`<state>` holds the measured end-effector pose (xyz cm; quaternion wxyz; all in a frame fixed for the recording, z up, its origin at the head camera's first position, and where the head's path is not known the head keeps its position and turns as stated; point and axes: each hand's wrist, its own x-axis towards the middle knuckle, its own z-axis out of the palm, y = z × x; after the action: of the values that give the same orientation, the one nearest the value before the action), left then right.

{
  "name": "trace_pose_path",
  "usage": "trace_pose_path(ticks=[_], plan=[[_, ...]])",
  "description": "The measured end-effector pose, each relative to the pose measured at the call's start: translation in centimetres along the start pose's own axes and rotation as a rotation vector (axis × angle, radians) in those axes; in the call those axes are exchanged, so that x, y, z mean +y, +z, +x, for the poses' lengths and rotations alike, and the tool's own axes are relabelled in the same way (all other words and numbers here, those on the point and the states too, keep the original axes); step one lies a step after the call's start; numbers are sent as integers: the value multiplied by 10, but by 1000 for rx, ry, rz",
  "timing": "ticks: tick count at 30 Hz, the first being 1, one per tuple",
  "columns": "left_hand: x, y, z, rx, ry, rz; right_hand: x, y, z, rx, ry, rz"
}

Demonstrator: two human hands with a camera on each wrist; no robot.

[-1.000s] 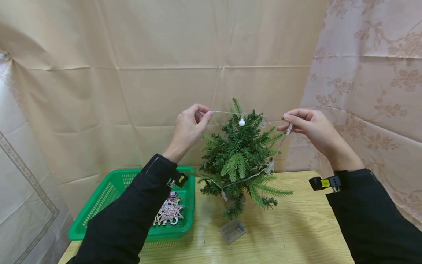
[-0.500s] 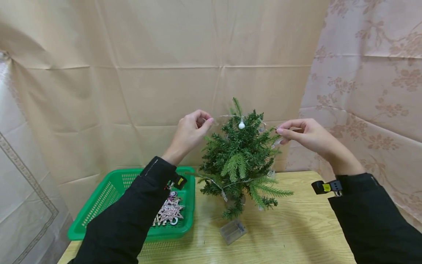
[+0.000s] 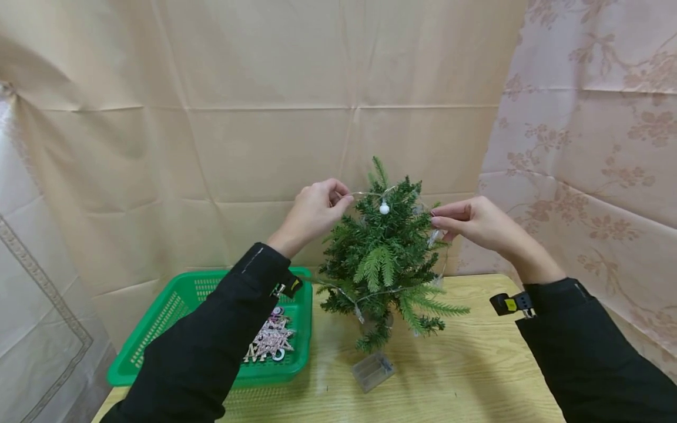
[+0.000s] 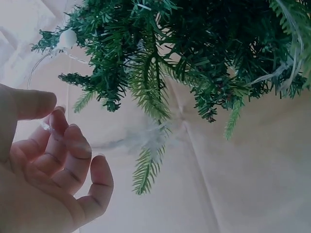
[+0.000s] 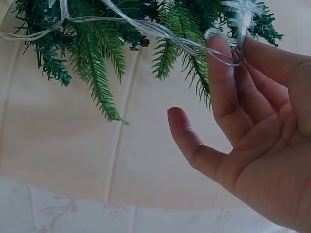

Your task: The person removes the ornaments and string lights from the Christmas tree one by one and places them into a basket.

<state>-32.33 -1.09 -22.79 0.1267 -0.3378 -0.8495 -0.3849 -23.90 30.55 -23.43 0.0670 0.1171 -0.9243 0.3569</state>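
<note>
A small artificial Christmas tree (image 3: pixel 381 258) stands upright on the table, with a string of fairy lights (image 3: pixel 365 193) running round it. At the upper left of the tree my left hand (image 3: pixel 317 211) pinches the clear wire between thumb and fingertips. A round white bulb (image 3: pixel 384 208) on that wire hangs in front of the treetop. On the tree's right side my right hand (image 3: pixel 478 226) pinches another stretch of the string. In the right wrist view, several strands of wire (image 5: pixel 165 31) meet its fingertips beside a clear plastic light cover (image 5: pixel 243 19).
A green plastic basket (image 3: pixel 124 367) stands at the left, partly behind the left sleeve. Pink and white small ornaments (image 3: pixel 272 338) lie in it. A small grey rectangular box (image 3: pixel 373 371) lies on the wooden table (image 3: pixel 455 376) before the tree. Beige cloth (image 3: pixel 254 141) hangs behind.
My right hand has moved left and down, close to the branches. The left hand has shifted slightly right and down. The white bulb and its wire now hang a little lower.
</note>
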Motion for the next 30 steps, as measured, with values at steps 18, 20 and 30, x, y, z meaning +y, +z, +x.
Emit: trace_pose_path(ticks=[18,20,30], plan=[[-5,4,4,-131,-27,79,-23,-16,7,152,52,139],[-6,5,4,-147,-33,91,-27,-18,10,175,56,150],[-10,18,11,-248,-70,165,-38,-21,15,247,9,256]])
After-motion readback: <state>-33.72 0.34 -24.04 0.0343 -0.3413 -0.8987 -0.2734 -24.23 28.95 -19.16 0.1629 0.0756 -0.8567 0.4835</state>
